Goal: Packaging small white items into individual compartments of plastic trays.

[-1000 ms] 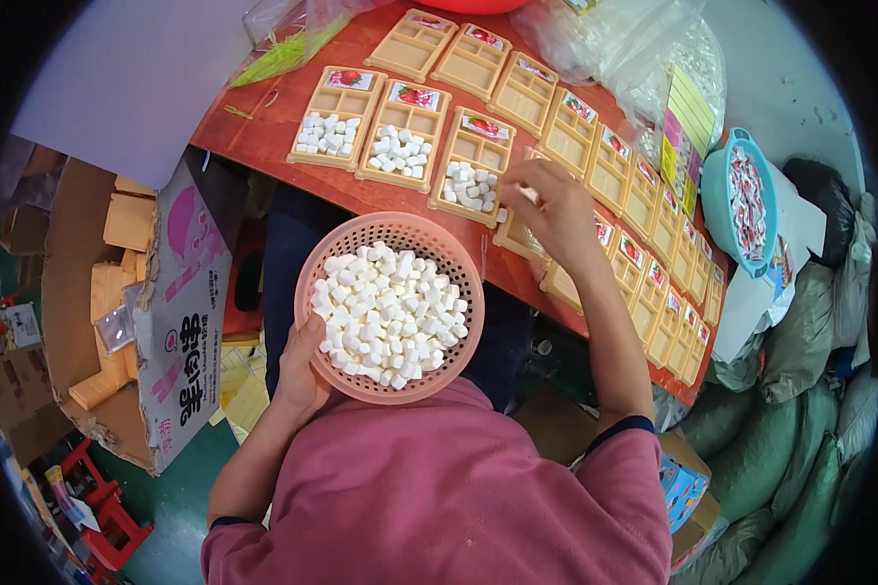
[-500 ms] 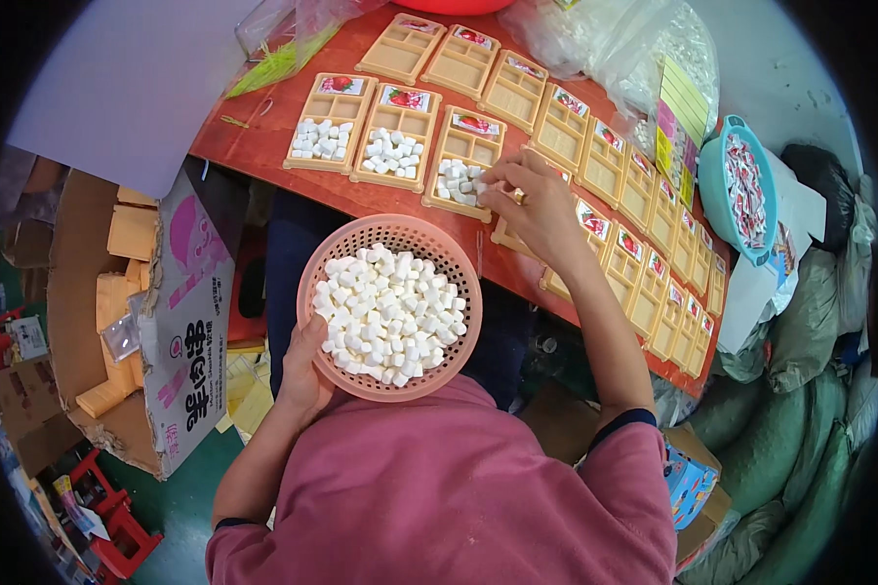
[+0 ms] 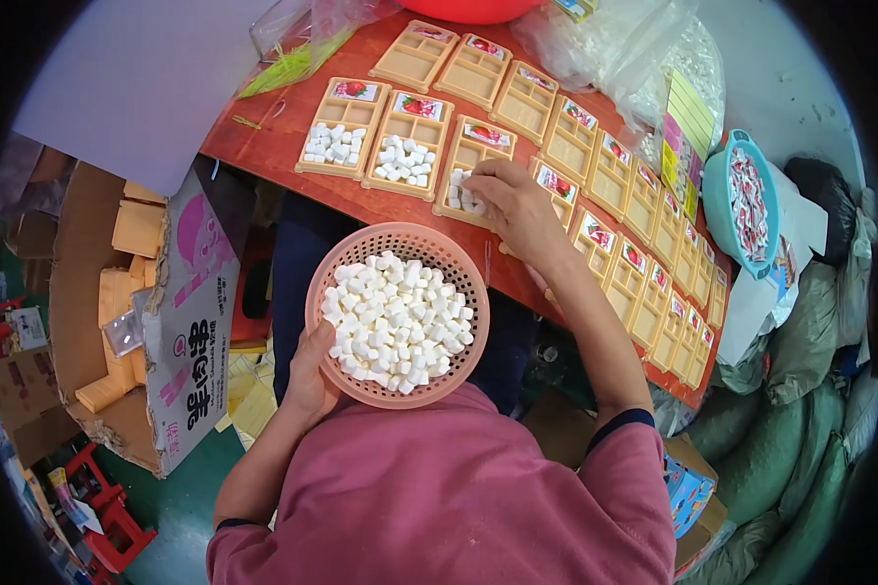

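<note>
Right hand now lower, pinching white pieces into tan tray; left hand gripping pink basket.

Red table carried rows of tan compartment trays, three trays held white cubes, clear plastic bags, green strips, blue basket at its edge.

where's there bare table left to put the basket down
Bare red table shows only along the near edge, below the two filled trays, and a thin strip by the green strands. Elsewhere tan trays crowd it edge to edge. The right hand covers the third tray; the left hand holds the basket.
</note>
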### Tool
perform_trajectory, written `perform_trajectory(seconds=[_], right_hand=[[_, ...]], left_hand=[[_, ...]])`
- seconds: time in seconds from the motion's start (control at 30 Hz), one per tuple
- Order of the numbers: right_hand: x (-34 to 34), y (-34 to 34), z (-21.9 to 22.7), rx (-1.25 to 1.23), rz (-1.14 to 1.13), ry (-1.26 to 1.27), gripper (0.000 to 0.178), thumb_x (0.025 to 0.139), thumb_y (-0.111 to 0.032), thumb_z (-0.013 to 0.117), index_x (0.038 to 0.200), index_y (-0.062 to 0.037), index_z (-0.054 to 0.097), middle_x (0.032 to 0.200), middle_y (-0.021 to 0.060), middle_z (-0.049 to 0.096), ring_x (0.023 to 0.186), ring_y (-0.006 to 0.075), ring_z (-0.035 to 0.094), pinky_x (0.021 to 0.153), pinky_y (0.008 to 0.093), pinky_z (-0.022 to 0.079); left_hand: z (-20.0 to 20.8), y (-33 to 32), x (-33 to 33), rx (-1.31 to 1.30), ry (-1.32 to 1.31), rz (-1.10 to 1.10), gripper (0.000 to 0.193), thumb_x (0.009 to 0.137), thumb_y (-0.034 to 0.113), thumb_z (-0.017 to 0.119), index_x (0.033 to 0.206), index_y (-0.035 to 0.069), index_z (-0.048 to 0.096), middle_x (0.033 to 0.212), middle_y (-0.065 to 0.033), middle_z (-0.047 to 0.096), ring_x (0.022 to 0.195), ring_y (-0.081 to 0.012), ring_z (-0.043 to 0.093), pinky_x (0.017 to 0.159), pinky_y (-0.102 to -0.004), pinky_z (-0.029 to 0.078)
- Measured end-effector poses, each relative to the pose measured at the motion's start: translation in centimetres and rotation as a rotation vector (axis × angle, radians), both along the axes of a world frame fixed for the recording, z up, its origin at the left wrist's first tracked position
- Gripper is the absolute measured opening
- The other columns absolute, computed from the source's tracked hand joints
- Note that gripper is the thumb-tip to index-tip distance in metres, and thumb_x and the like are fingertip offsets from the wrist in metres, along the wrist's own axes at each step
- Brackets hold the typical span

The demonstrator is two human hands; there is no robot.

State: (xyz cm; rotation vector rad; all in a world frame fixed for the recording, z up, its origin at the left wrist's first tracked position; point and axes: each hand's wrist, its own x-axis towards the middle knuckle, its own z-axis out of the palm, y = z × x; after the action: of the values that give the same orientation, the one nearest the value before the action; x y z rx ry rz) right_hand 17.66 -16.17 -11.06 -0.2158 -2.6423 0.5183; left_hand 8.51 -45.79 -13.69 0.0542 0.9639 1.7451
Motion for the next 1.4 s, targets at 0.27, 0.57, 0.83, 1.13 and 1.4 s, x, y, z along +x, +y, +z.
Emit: perform_trajectory(seconds=[0.27,0.57,0.83,1.13,1.4], right_hand=[[1.2,-0.4,2.7,-0.198,-0.100,0.076,0.013,0.080,0.000,0.059,0.093,-0.0013,0.062,0.094,0.0096,0.060,0.080,0.0233,0.062,0.070,0.0291,0.050],[4.6,-7.7,7.2,-0.324,0.215,-0.318,0.040,0.077,-0.024,0.068,0.110,-0.0050,0.057,0.110,0.0140,0.057,0.103,0.0302,0.056,0.085,0.0375,0.046],[3.3,-9.1,3.9,-0.105,0.310,-0.322,0.073,0.067,-0.046,0.070,0.124,-0.0108,0.044,0.120,0.0209,0.043,0.108,0.0383,0.047,0.092,0.0429,0.039],[3.6,-8.2,4.3,-0.087,0.414,-0.128,0.029,0.076,-0.025,0.062,0.097,-0.0070,0.055,0.079,0.0079,0.052,0.076,0.0254,0.059,0.061,0.0364,0.049],[4.2,-9.1,4.4,-0.003,0.315,-0.109,0.033,0.078,-0.023,0.055,0.105,-0.0041,0.055,0.073,0.0058,0.049,0.068,0.0210,0.059,0.055,0.0315,0.049]], left_hand=[[-0.4,-0.2,-0.1,-0.022,-0.019,0.028,0.056,0.091,0.031,0.044,0.137,0.003,0.027,0.135,-0.0142,0.039,0.121,-0.0247,0.043,0.101,-0.0369,0.035],[1.1,1.7,0.5,-0.008,-0.048,-0.139,0.058,0.090,0.031,0.046,0.137,0.003,0.027,0.134,-0.0146,0.040,0.121,-0.0251,0.044,0.101,-0.0374,0.036],[2.8,5.1,1.0,0.057,-0.058,-0.157,0.049,0.091,0.033,0.048,0.127,0.002,0.039,0.118,-0.0107,0.053,0.107,-0.0183,0.054,0.092,-0.0327,0.043],[3.3,4.7,0.9,0.057,-0.065,-0.164,0.048,0.092,0.033,0.045,0.128,0.001,0.040,0.120,-0.0117,0.052,0.108,-0.0194,0.053,0.093,-0.0326,0.043],[3.1,4.5,1.0,0.012,-0.035,-0.174,0.052,0.092,0.036,0.043,0.130,0.001,0.037,0.123,-0.0135,0.050,0.111,-0.0215,0.052,0.095,-0.0348,0.042]])
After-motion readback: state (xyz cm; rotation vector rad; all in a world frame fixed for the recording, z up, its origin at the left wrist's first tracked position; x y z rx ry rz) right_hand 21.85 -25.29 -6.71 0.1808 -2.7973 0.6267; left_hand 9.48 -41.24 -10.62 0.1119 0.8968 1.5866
